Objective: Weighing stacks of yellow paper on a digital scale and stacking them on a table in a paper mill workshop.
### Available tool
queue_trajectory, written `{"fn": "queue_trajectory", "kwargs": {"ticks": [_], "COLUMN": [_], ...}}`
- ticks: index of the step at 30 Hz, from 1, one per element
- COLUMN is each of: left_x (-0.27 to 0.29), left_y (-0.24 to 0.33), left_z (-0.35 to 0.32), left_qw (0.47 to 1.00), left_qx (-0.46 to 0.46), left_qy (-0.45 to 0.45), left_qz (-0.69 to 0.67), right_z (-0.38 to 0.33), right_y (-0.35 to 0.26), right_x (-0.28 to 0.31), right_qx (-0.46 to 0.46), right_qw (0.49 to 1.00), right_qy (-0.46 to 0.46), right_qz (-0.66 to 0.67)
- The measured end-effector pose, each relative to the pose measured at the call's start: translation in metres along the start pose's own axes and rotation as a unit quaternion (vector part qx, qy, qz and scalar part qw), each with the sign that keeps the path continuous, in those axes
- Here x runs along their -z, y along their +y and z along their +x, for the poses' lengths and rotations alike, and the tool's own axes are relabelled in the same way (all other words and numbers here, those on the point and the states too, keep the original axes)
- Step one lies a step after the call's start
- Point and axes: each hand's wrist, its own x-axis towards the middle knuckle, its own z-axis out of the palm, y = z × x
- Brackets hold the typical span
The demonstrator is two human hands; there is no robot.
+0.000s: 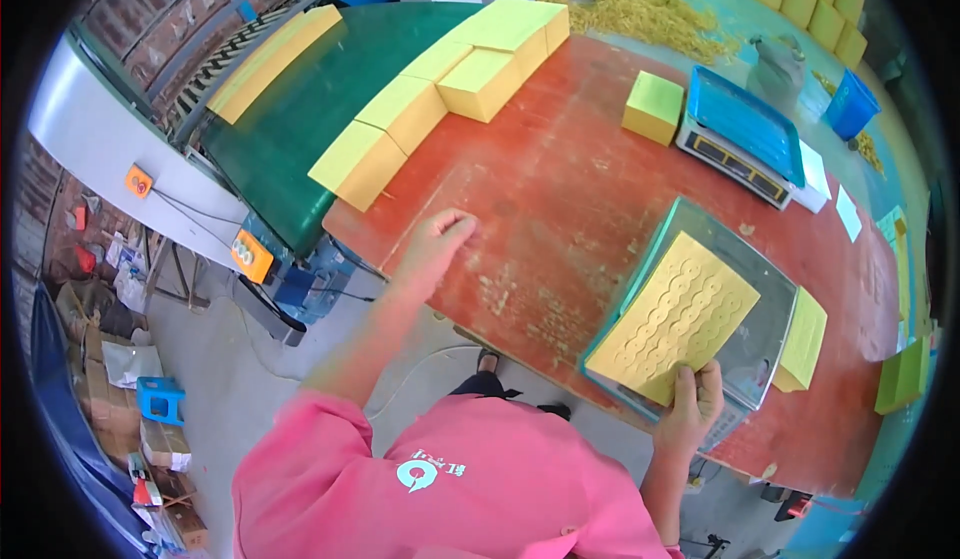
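My right hand (693,404) pinches the lower edge of a yellow sheet (675,314) embossed with rows of round, wavy marks. The sheet is tilted over a clear-sided box (755,259) with teal edges and hides part of it. My left hand (438,242) is above the red tabletop (530,229), near its left edge. Its fingers are curled in and nothing shows in them. Beyond it, a curved row of yellow stacked blocks (405,109) lies along the boundary between the table and a green conveyor belt (290,174).
Another yellow stack (800,344) sits right of the box. At the far right of the table stand a single yellow block (653,107) and a weighing scale (740,149) with a blue tray. An orange switch box (252,256) is mounted by the conveyor. Yellow shreds (640,21) lie beyond the table.
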Motion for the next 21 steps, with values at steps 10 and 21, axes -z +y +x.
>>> {"fn": "queue_trajectory", "kwargs": {"ticks": [10, 21], "left_x": [0.097, 0.077], "left_y": [0.007, -0.017], "left_z": [0.307, 0.442], "left_qw": [0.860, 0.747], "left_qx": [-0.315, -0.385], "left_qy": [0.014, -0.037], "left_qz": [0.402, 0.541], "right_z": [0.034, 0.070], "right_y": [0.046, 0.086], "right_x": [-0.175, -0.255], "right_qx": [-0.064, -0.123], "right_qw": [0.997, 0.991], "right_qy": [-0.035, 0.039], "right_qz": [-0.026, -0.040]}}
